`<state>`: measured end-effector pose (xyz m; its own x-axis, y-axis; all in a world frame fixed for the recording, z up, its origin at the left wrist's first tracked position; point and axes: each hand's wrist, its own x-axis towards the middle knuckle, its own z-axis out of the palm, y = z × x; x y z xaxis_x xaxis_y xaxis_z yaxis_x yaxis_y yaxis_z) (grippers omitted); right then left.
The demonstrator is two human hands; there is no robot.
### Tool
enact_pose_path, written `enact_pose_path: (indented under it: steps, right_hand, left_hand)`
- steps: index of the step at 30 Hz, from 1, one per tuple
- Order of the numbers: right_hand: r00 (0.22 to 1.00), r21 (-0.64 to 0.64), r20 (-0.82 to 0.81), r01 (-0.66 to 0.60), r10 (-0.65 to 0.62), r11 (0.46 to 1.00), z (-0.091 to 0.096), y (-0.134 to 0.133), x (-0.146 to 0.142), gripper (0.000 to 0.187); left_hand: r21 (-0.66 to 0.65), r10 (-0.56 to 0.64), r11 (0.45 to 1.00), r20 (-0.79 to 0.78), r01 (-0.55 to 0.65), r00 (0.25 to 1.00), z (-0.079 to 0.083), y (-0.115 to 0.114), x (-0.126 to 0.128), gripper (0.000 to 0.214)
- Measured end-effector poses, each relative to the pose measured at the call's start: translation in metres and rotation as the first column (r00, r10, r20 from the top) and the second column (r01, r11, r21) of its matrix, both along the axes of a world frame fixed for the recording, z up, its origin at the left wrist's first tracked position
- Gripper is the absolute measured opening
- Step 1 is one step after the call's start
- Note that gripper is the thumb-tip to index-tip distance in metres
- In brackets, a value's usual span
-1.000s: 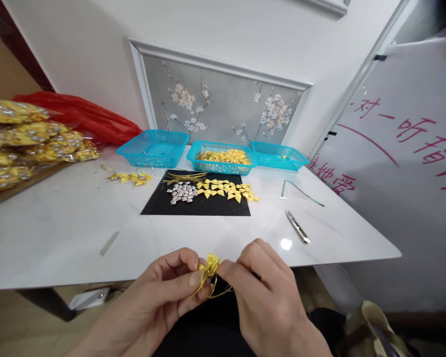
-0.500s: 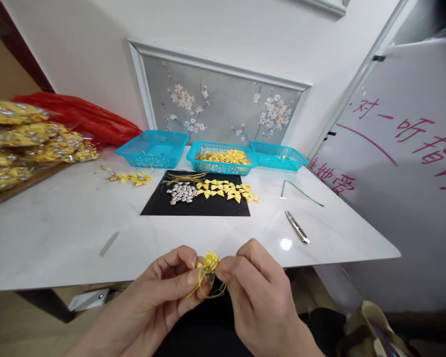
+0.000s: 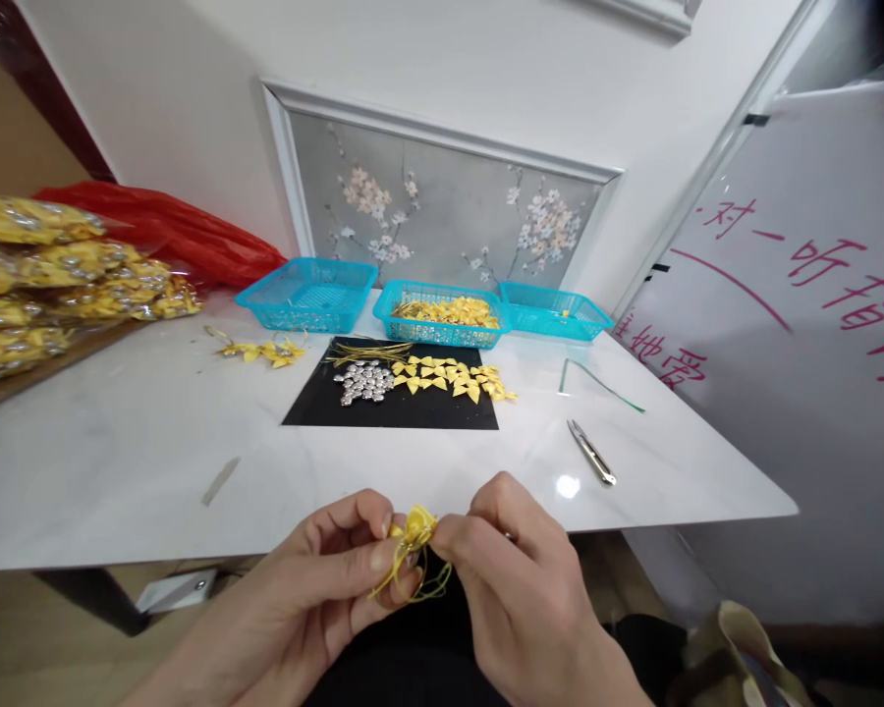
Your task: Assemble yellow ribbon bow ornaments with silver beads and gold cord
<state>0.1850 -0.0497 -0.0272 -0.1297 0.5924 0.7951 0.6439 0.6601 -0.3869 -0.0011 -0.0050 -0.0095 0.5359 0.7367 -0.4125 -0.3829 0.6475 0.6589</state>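
One left hand [image 3: 339, 565] pinches a yellow flower [image 3: 418, 523] with trailing thread [image 3: 396, 567], on the wearer's side of the black mat [image 3: 316, 407]. The right hand [image 3: 526, 579] has its fingertips together at the flower's edge; their grip is hidden. Silver beads [image 3: 364, 381] and yellow petals [image 3: 433, 370] lie on the mat, clippers [image 3: 590, 453] to its right, three blue baskets [image 3: 442, 336] behind it.

Craft workroom | parts baskets [image 3: 442, 338] | snips [image 3: 591, 453] | bagged yellow pieces [image 3: 81, 265] | whiteboard [image 3: 788, 422]
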Motion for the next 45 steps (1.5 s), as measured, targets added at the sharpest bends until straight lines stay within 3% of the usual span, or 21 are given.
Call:
enact_pose_path:
  steps: [11,23,27,29,33,35,39,42,45]
  right_hand:
    - [0.993,0.031,0.102,0.058,-0.061,0.998,0.003,-0.002,0.001,0.026]
    - [0.999,-0.075,-0.043,-0.002,-0.001,0.997,-0.002,-0.002,-0.004,0.024]
    - [0.985,-0.063,-0.173,0.009,-0.02,0.998,-0.001,-0.003,-0.002,0.019]
    - [0.976,-0.029,-0.21,0.048,-0.053,0.998,-0.004,-0.005,-0.006,0.022]
    - [0.955,-0.065,-0.276,0.091,-0.106,0.994,-0.016,-0.005,-0.024,0.004]
    - [0.95,-0.061,-0.294,0.096,-0.109,0.994,-0.021,-0.003,-0.033,0.005]
    - [0.926,-0.085,-0.379,-0.044,0.008,0.995,-0.02,-0.001,-0.034,0.021]
    - [0.898,-0.208,-0.436,-0.167,0.062,0.964,-0.014,-0.006,-0.028,0.018]
    - [0.937,-0.259,-0.348,-0.099,0.002,0.961,-0.012,-0.011,-0.032,0.015]
  left_hand:
    - [0.038,0.006,0.999,-0.035,-0.004,0.999,-0.004,0.001,0.002,0.024]
    - [0.001,0.061,0.998,-0.075,-0.061,0.995,0.001,-0.003,0.008,0.03]
    - [0.078,0.105,0.992,-0.085,-0.099,0.991,-0.001,-0.002,0.007,0.028]
    - [0.176,0.167,0.973,-0.102,-0.147,0.981,-0.001,-0.003,0.008,0.029]
    - [0.315,0.306,0.915,-0.143,-0.25,0.941,-0.001,-0.006,0.015,0.031]
    - [0.388,0.352,0.882,-0.16,-0.269,0.922,-0.002,-0.007,0.017,0.027]
    - [0.563,0.446,0.782,-0.207,-0.266,0.871,-0.006,-0.005,0.016,0.022]
    - [0.661,0.529,0.707,-0.259,-0.251,0.808,-0.007,-0.007,0.013,0.025]
    - [0.657,0.566,0.698,-0.264,-0.284,0.781,-0.006,-0.011,0.012,0.025]
